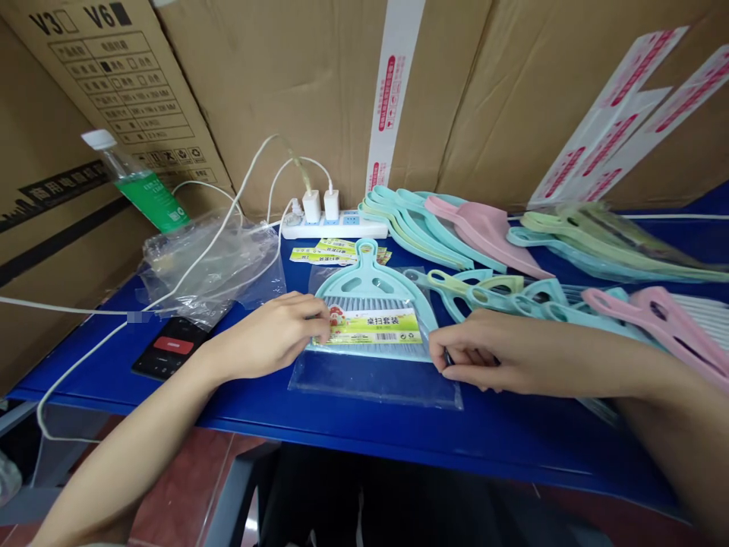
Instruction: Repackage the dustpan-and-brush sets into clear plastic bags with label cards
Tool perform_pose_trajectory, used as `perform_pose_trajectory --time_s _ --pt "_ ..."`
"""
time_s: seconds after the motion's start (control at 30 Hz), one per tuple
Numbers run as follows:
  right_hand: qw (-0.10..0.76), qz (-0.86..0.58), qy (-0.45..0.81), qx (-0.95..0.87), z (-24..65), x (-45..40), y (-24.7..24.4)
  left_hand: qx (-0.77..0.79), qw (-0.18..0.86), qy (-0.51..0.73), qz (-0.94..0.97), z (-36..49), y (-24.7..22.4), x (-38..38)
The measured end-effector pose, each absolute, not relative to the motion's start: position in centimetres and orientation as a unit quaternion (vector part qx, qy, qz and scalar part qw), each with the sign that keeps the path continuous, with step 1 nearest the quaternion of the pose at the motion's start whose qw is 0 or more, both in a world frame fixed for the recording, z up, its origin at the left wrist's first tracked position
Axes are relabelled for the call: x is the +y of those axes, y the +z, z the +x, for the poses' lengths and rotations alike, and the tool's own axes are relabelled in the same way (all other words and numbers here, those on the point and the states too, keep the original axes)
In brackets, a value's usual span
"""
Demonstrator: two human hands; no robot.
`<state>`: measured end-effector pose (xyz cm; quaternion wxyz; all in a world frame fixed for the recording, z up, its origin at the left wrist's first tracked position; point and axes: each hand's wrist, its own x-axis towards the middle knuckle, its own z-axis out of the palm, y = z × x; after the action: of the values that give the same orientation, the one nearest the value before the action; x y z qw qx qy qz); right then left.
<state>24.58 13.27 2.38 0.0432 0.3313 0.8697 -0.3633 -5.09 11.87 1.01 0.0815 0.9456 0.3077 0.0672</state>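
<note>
A light blue dustpan (373,282) with a small brush in it lies in a clear plastic bag (376,380), its handle pointing away from me. A yellow-green printed label (392,325) lies across the brush bristles. My left hand (288,334) is closed at the bag's left side, fingertips by the label's left end. On the opposite side, my right hand (472,351) has its fingers curled in a pinch at the bag's edge. The bag's flat, unfilled end spreads toward me on the blue table (353,425).
Nested dustpans (478,224) and several brushes (535,300) lie to the right. Spare labels (324,251) sit before a white power strip (336,226) with cables. At left are a phone (171,348), a pile of plastic bags (210,254) and a green-labelled bottle (149,196). Cardboard boxes (319,83) stand behind.
</note>
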Motion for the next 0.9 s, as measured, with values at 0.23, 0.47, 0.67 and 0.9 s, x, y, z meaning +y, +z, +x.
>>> perform_pose_trajectory --time_s 0.23,0.47,0.67,0.9 --pt "-0.061 0.328 -0.249 0.909 23.9 13.8 1.1 0.262 0.085 0.083 0.958 -4.4 0.4 11.6" --pt "-0.041 0.321 -0.246 0.914 23.7 13.8 0.7 0.258 0.083 0.078 0.960 -4.3 0.2 11.8" --pt "-0.035 0.320 -0.235 0.917 23.9 13.6 0.7 0.261 0.091 0.076 0.958 -4.5 0.2 11.9" --pt "-0.014 0.402 -0.178 0.898 23.8 13.7 0.4 0.258 0.084 0.074 0.960 -4.5 0.1 11.9"
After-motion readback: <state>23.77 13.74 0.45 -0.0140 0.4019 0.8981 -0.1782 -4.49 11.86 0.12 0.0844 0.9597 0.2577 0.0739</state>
